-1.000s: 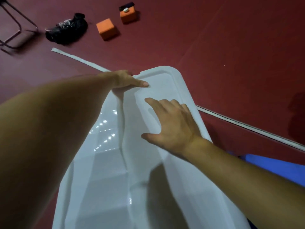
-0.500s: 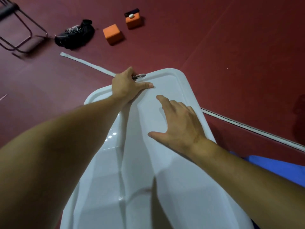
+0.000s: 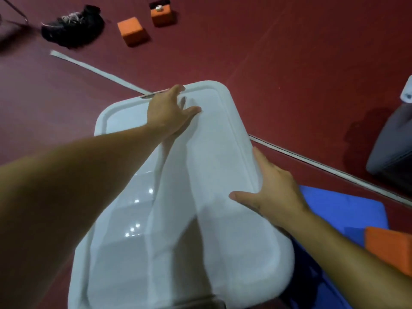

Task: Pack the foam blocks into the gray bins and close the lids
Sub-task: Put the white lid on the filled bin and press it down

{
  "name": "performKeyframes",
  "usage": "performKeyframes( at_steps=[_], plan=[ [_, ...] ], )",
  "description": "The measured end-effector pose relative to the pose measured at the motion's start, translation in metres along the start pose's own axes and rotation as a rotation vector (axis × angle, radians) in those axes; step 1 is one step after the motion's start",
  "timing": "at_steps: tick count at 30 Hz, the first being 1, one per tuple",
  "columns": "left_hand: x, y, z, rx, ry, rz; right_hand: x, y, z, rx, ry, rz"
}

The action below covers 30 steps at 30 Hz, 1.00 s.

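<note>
Under my arms, centre of view: the pale bin lid (image 3: 214, 139), two flaps meeting along a middle seam. My left hand (image 3: 166, 112) lies flat at the lid's far edge, 12 o'clock, fingers straight. My right hand (image 3: 275, 190) rests on the 3 o'clock rim, fingers extended, thumb on top. Two orange foam blocks (image 3: 131, 30) sit on the red floor (image 3: 289, 52) at 11–12 o'clock beside a black bundle (image 3: 71, 27); another orange block (image 3: 390, 248) on a blue pad (image 3: 341, 210) at 4 o'clock.

I take this for a gym or sports hall: a dark red floor (image 3: 289, 52) with a pale line (image 3: 95, 69), foam blocks (image 3: 131, 30) and a blue mat (image 3: 338, 208) lower right.
</note>
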State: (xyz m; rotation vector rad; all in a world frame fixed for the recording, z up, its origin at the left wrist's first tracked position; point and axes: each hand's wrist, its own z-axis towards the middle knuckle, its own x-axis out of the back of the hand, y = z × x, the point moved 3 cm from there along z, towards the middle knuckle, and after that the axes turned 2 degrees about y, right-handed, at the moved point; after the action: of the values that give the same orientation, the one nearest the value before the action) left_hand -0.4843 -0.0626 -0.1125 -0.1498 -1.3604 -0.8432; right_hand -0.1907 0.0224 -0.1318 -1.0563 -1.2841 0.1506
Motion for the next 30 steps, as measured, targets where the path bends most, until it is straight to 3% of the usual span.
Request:
performKeyframes(
  at_steps=[5,8,13,17,24,30],
  plan=[
    [0.016,0.008,-0.029,-0.074,-0.045,-0.046,-0.011,-0.003,0.001,0.0,0.029,-0.096],
    [0.031,0.005,-0.047,-0.027,-0.068,-0.094,-0.018,-0.02,-0.002,-0.021,0.034,-0.1],
    [0.057,0.0,-0.057,-0.045,-0.105,-0.071,-0.07,-0.064,-0.008,-0.028,0.0,-0.15],
    [0.087,-0.038,-0.053,-0.063,-0.037,-0.041,-0.111,-0.113,0.009,0.008,-0.075,-0.169],
    [0.119,-0.12,-0.069,0.025,-0.081,0.055,-0.163,-0.173,0.026,0.116,-0.245,-0.159],
    [0.135,-0.113,-0.083,-0.017,-0.078,0.036,-0.131,-0.164,0.022,0.081,-0.265,-0.132]
  ],
)
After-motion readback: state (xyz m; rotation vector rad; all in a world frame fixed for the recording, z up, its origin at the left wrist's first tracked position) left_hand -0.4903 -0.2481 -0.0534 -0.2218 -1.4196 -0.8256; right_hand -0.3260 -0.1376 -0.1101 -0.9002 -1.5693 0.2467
